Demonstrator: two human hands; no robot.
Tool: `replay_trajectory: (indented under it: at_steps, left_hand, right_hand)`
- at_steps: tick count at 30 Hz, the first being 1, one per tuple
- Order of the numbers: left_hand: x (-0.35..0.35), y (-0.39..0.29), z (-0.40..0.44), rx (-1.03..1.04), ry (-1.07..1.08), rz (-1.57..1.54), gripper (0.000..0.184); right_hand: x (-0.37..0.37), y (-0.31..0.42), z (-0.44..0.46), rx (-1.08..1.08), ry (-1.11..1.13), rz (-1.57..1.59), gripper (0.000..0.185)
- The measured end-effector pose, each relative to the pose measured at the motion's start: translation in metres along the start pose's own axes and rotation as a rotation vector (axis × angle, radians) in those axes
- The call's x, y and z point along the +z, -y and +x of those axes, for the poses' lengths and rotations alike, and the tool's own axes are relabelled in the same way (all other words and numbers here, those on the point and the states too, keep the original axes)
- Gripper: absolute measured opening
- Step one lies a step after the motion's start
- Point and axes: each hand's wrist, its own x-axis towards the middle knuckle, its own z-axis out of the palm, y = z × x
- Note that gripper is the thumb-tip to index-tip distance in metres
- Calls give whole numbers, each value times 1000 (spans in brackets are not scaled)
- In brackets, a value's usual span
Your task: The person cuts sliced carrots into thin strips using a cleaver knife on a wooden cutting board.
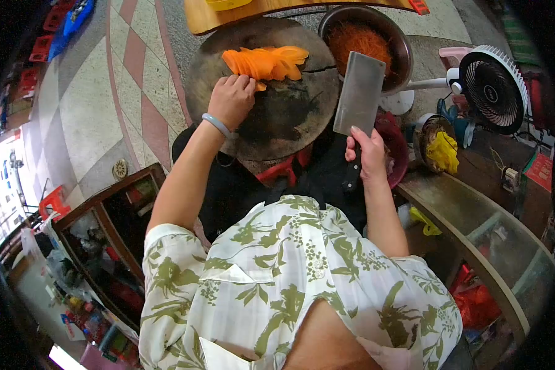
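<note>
Thin orange carrot slices (268,63) lie fanned out in an overlapping row on the round wooden chopping block (290,117). My left hand (233,95), a pale bangle at its wrist, is at the near left end of the row. Its fingers are bunched together and curled down, with a carrot slice at the fingertips; how much they hold is partly hidden. A broad cleaver (361,92) stands in my right hand (370,154), which is wrapped round its dark handle. The blade points away from me, off the right edge of the block and apart from the slices.
Beyond the blade, a metal bowl (406,52) holds shredded carrot (357,46). A wooden table (290,7) borders the block's far side. To the right are a fan (490,89), a pot with a yellow bag (443,151) and a glass-topped cabinet (475,216).
</note>
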Motion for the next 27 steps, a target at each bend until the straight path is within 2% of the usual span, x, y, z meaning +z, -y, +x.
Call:
replay_trajectory:
  at_steps: [1, 4, 7, 12, 15, 18, 24, 27]
  left_hand:
    - [0, 1, 0, 27, 14, 14, 36]
    - [5, 3, -4, 45, -194, -80, 34]
    - [-9, -23, -4, 41, -395, -225, 22]
    - [-8, -93, -13, 82, -322, -419, 28]
    - [4, -114, -25, 91, -269, -423, 24]
    - [15, -121, -32, 61, -252, -435, 27]
    - [15, -119, -29, 96, -289, -448, 28]
    - [15, -118, -28, 96, -268, -480, 27]
  right_hand:
    - [2, 0, -1, -5, 10, -33, 15]
    - [8, 1, -4, -35, 52, -142, 13]
    - [8, 0, -6, -85, 108, -279, 12]
    - [8, 15, -21, -90, 136, -662, 15]
    - [2, 27, -34, -319, 167, -1069, 18]
    - [-7, 18, -36, -668, 187, -1197, 25]
    - [-16, 10, -47, -700, 214, -1524, 35]
    - [-19, 5, -49, -752, 210, -1580, 39]
